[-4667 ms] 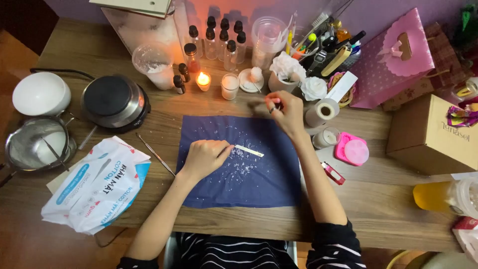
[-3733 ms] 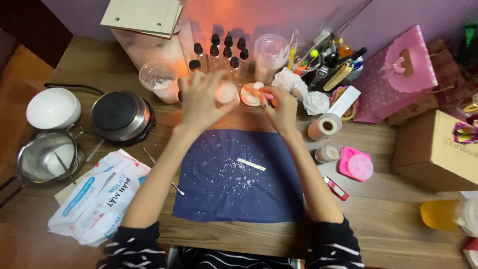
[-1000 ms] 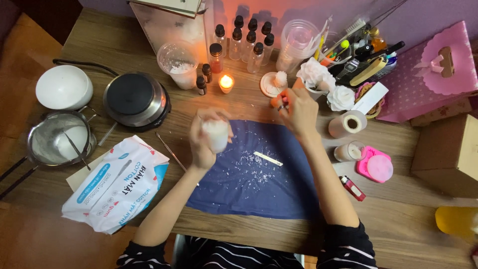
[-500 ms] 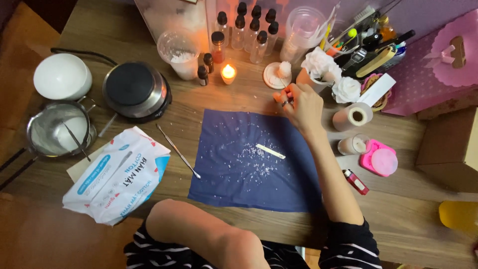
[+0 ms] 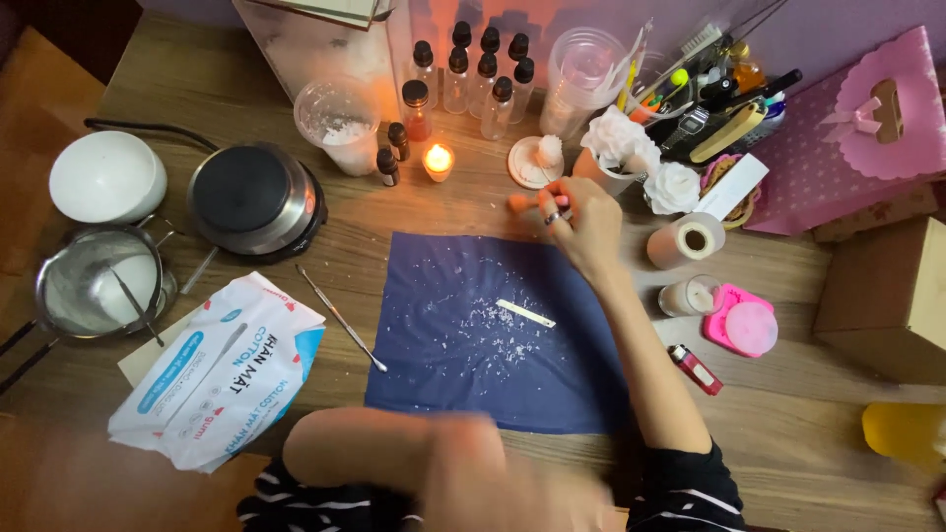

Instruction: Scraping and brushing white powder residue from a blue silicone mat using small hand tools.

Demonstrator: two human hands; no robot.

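Head view: the right hand (image 5: pixel 576 212) is stretched to the upper middle of the frame, just beyond the top edge of the dark blue cloth (image 5: pixel 493 335), its fingers pressed together in a pinch on a small orange-pink piece (image 5: pixel 520 204) whose exact kind cannot be told. It sits just below a small round dish (image 5: pixel 532 163) and to the right of the lit tealight candle (image 5: pixel 438 160). The left hand (image 5: pixel 493 483) is a motion-blurred shape at the bottom middle of the frame, near the cloth's lower edge — whether it is spread or closed, or holds anything, cannot be told.

On the cloth's centre lie white wax-like flakes and a flat pale strip (image 5: pixel 525 313); a thin metal tool (image 5: pixel 340 317) rests slanted just left of the cloth, beside a white and blue cotton pack (image 5: pixel 217 379).

As a judgement, handling so small a piece well calls for a light fingertip pinch, the wrist kept low and well clear of the flame — and the sleeve kept off the loose flakes
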